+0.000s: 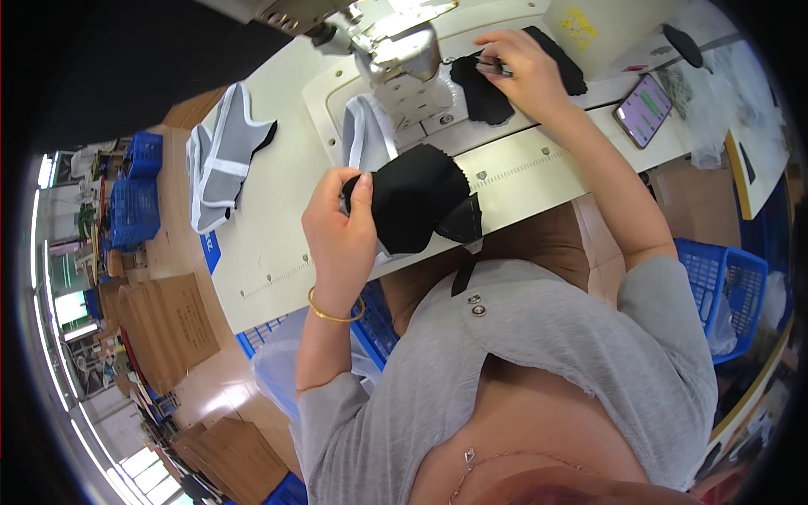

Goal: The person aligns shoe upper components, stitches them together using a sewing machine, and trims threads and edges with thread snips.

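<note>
My left hand (pixel 345 215) grips a black fabric piece (pixel 417 198) by its left edge, thumb on top, at the front of the sewing machine table. A smaller black flap with a pale stitch line hangs at the piece's lower right. Right of the sewing machine head (pixel 404 67), my right hand (pixel 526 76) is closed on a small metal tool, whose kind I cannot make out. Below that hand lies a black fabric piece (pixel 481 93); another black piece (pixel 560 63) lies beyond its fingers. A grey piece with white edging (pixel 364 135) rests beside the machine, partly behind the held fabric.
More grey, white-edged pieces (pixel 225 164) lie at the table's left end. A phone (pixel 644 111) with a lit screen lies on the right, near clear plastic bags (pixel 741 93). A blue basket (pixel 720 295) stands at right below the table; cardboard (pixel 168 324) lies on the left floor.
</note>
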`<state>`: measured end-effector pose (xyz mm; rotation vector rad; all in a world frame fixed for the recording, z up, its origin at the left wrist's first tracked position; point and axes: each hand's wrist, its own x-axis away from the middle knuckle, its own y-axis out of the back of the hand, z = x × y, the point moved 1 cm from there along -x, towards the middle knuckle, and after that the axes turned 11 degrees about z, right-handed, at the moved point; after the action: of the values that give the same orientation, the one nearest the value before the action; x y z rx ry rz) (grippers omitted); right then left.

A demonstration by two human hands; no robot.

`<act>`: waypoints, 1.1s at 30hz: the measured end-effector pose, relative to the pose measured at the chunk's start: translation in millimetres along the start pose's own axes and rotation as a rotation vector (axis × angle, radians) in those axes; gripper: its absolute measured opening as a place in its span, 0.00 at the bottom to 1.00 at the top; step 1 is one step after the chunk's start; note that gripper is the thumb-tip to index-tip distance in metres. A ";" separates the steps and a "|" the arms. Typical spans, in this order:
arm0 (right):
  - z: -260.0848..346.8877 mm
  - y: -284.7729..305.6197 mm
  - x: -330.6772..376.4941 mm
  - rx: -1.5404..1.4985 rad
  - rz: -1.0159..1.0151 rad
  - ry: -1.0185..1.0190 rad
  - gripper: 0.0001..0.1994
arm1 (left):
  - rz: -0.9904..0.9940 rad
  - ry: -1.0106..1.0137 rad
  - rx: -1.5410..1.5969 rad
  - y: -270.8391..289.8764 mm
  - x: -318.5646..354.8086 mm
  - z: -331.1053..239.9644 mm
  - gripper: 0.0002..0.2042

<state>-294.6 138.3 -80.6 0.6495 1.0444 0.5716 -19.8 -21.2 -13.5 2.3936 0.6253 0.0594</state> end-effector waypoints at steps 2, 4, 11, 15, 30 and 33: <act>20.6 19.4 -1.0 -0.039 0.051 -0.034 0.07 | -0.057 -0.060 -0.065 0.4 -0.6 -1.7 0.06; 58.8 50.9 -6.3 -0.355 0.209 -0.102 0.05 | -0.076 -0.078 -0.126 1.7 -0.2 -9.4 0.04; 89.8 54.8 -9.7 -0.253 0.170 -0.103 0.06 | -0.189 -0.150 -0.233 -2.4 -3.8 0.4 0.06; 45.1 37.7 26.9 -0.253 0.199 -0.319 0.09 | -0.174 -0.065 -0.255 0.0 -0.2 7.9 0.06; 104.9 60.4 66.6 -0.607 0.525 -0.251 0.09 | -0.181 -0.036 -0.142 -1.3 -1.0 15.7 0.08; 134.4 71.1 25.8 -0.804 0.690 -0.107 0.06 | -0.141 0.032 -0.105 -1.4 5.8 7.4 0.05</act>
<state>-170.6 176.1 2.9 0.2925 0.3891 1.4427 -13.8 -22.0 -20.9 2.2455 0.7856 0.0684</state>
